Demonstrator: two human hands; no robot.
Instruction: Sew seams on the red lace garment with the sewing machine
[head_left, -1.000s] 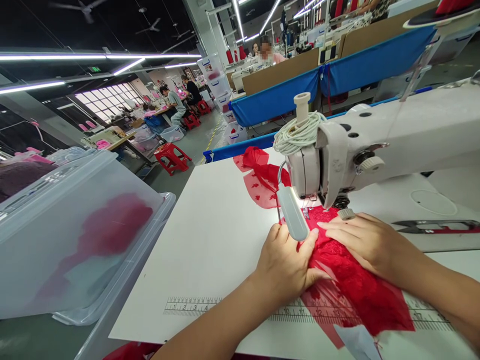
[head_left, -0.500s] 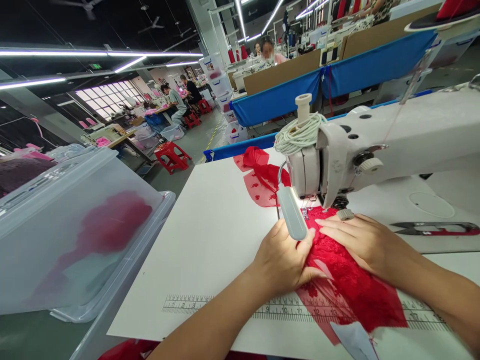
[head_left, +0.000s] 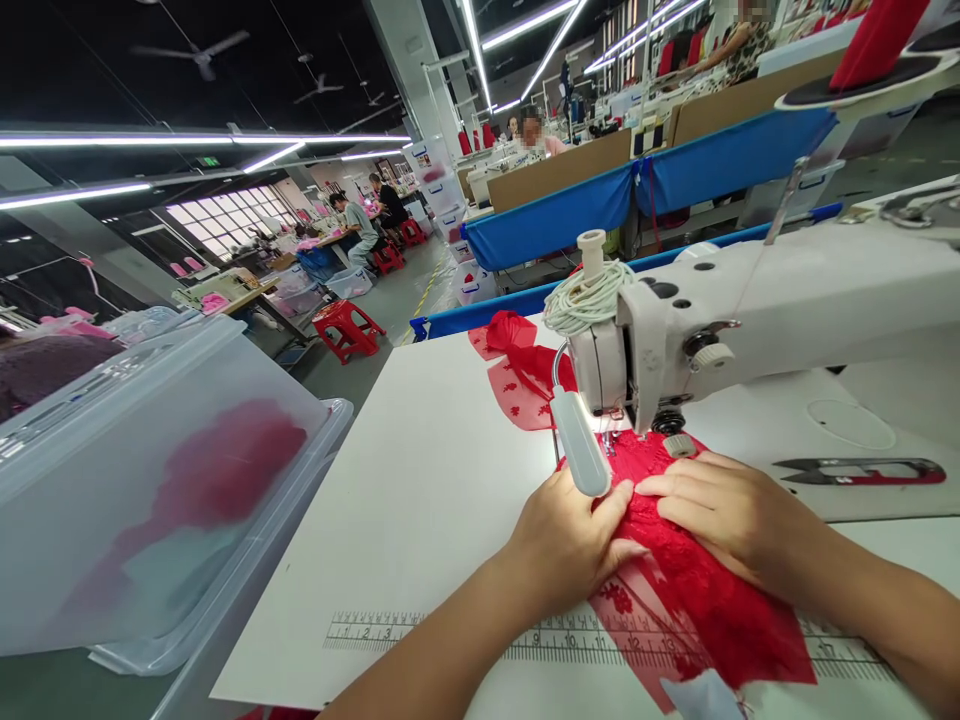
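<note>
Red lace fabric with a sheer embroidered layer lies under the presser foot of a white sewing machine and runs toward me. My left hand grips the fabric's left edge, fingers curled and partly hidden behind the grey lamp. On top of the lace, my right hand lies with its fingers stretched out and pointing left. Both hands' fingertips almost meet just in front of the presser foot. A pale scrap shows at the fabric's near end.
Thread snips lie on the machine bed to the right. Behind the lamp sits another red sheer piece. A printed ruler crosses the white tabletop. At left stands a translucent bin; co-workers sit farther off.
My right hand has drawn back slightly toward me over the lace, and the left hand has shifted a little the same way. The camera view has tilted up slightly.
</note>
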